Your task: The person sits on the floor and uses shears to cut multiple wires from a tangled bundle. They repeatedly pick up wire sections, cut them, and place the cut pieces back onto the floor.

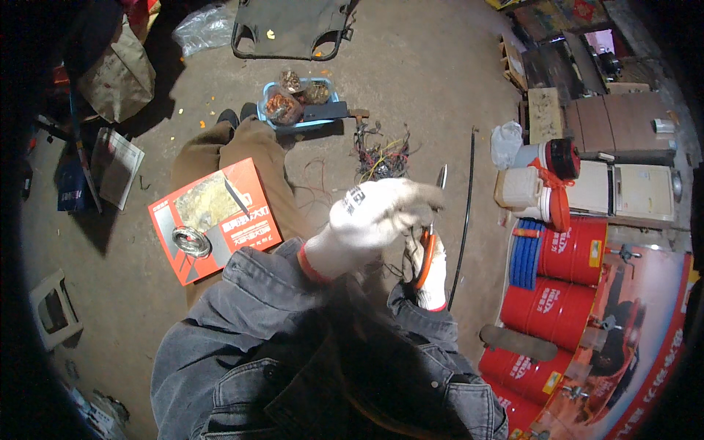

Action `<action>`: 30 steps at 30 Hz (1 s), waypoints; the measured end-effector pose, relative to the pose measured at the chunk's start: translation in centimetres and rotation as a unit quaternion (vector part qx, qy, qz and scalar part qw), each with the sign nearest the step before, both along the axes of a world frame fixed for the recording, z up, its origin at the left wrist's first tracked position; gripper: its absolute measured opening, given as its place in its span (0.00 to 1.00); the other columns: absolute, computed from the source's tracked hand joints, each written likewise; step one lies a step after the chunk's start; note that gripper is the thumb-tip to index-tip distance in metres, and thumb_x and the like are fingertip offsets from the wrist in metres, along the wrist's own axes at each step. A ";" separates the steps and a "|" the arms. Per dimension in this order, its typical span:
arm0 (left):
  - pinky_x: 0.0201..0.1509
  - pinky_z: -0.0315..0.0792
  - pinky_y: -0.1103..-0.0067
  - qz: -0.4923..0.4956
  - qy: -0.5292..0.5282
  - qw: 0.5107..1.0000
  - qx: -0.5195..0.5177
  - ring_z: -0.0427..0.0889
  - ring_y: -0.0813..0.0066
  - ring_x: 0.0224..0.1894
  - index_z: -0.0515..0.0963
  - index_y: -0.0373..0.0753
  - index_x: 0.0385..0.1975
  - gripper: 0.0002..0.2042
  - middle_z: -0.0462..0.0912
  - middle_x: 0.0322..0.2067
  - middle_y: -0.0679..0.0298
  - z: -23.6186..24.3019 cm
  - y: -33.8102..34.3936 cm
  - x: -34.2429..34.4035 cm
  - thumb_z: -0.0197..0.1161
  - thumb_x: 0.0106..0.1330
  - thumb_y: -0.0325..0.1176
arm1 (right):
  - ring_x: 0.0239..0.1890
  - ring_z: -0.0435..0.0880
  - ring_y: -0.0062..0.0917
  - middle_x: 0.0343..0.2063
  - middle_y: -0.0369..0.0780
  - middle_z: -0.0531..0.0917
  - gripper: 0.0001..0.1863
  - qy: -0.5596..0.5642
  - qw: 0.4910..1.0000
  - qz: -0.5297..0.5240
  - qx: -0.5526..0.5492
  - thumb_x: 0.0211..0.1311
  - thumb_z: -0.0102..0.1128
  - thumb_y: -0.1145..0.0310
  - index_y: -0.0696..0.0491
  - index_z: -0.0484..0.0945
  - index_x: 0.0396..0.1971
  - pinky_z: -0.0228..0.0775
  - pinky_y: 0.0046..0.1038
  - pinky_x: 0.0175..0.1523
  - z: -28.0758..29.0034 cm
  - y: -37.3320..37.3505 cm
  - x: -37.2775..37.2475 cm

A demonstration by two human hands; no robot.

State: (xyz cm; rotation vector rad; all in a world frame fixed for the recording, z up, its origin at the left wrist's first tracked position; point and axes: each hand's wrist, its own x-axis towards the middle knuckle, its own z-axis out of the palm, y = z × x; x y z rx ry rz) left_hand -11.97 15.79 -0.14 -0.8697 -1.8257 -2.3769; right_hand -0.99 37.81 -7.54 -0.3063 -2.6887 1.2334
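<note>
In the head view, the left hand (378, 216), in a white glove, is curling closed in front of the chest; what it is pinching cannot be told. Just beneath it, the right hand (433, 268) is gripping the orange handles of the pliers (431, 235), whose tip is pointing up. A red box (214, 218) is lying on the person's knee, and a blue tray (302, 104) of scrap is sitting on the floor beyond.

Red cardboard box (217, 220) on lap, centre left. Blue tray (273, 95) of what may be copper scrap, upper centre; tangled wires (381, 158) beside it. Red drums (561, 286), lower right. White jug (524, 189), right.
</note>
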 end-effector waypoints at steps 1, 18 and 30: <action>0.47 0.76 0.72 -0.035 -0.114 0.993 0.017 0.83 0.58 0.42 0.77 0.31 0.47 0.14 0.83 0.40 0.53 -0.7 0.4 0.1 0.56 0.66 0.32 | 0.30 0.72 0.14 0.30 0.32 0.76 0.14 -0.014 0.999 -0.025 -0.019 0.61 0.63 0.71 0.56 0.73 0.45 0.66 0.18 0.33 0.1 0.2 -0.1; 0.46 0.75 0.76 -0.264 -0.525 0.742 0.323 0.80 0.69 0.42 0.71 0.34 0.52 0.15 0.80 0.40 0.59 -9.1 4.6 4.1 0.55 0.64 0.23 | 0.34 0.79 0.21 0.33 0.34 0.78 0.15 -0.026 0.790 -0.256 -0.556 0.73 0.44 0.59 0.52 0.74 0.48 0.73 0.25 0.40 -4.7 -2.3 1.7; 0.20 0.55 0.84 -0.009 -0.586 0.799 0.130 0.57 0.85 0.17 0.74 0.35 0.39 0.10 0.61 0.17 0.76 -7.7 3.5 -0.8 0.55 0.70 0.37 | 0.44 0.80 0.31 0.43 0.42 0.78 0.18 -0.119 0.895 -0.161 -0.399 0.62 0.60 0.68 0.54 0.70 0.50 0.73 0.31 0.45 -8.6 -9.7 0.2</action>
